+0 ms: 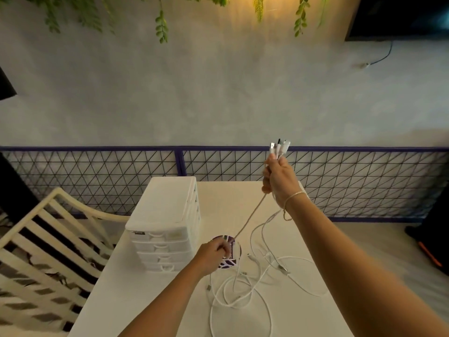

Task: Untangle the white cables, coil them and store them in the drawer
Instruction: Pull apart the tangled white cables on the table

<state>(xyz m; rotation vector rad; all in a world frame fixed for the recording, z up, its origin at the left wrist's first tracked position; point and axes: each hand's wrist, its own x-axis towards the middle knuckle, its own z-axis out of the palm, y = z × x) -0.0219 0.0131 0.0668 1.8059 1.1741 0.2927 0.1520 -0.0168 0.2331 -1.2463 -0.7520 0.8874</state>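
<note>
Head view | right hand [281,181] holds the connector ends raised; left hand [215,255] pinches one taut strand | white cables [243,288] lie looped on table [145,300] beside drawer unit [165,229] | risk: pulling hard may tighten the knot.

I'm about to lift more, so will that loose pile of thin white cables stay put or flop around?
Probably floppy: the thin white cables lie in slack overlapping loops. Likely to drag together, since strands cross. The right hand already grips several plug ends.
</note>
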